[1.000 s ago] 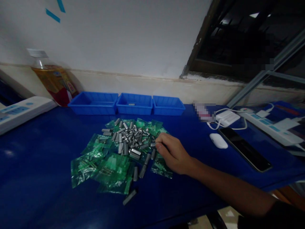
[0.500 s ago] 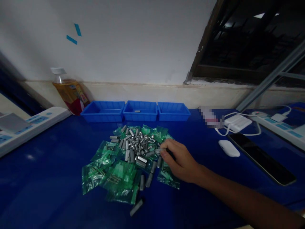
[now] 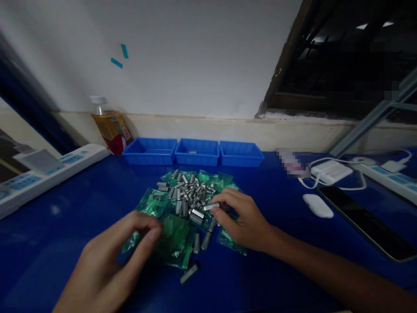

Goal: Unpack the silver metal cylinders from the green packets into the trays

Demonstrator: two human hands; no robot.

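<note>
My right hand (image 3: 243, 217) pinches a silver hexagonal metal standoff (image 3: 211, 207) between thumb and fingertips, at the right side of a pile of small metal parts (image 3: 195, 193). My left hand (image 3: 120, 252), a little blurred, hovers over the near left green plastic bags (image 3: 174, 239). Its thumb and index finger curve toward each other with their tips close, and I see nothing held there. More standoffs lie loose in front of the pile, one standoff (image 3: 189, 274) nearest to me. Another green bag (image 3: 231, 239) lies below my right hand.
Behind the pile stand three blue bins (image 3: 149, 152); the middle bin (image 3: 197, 153) holds a small part. A bottle (image 3: 112, 130) and a power strip (image 3: 48, 174) are on the left. A white case (image 3: 318, 205), a phone (image 3: 368, 224) and cables lie on the right.
My left hand has come into view from the lower left, over the green bags. My right hand has drawn the standoff slightly left, and it shows more clearly. The camera view has shifted.
</note>
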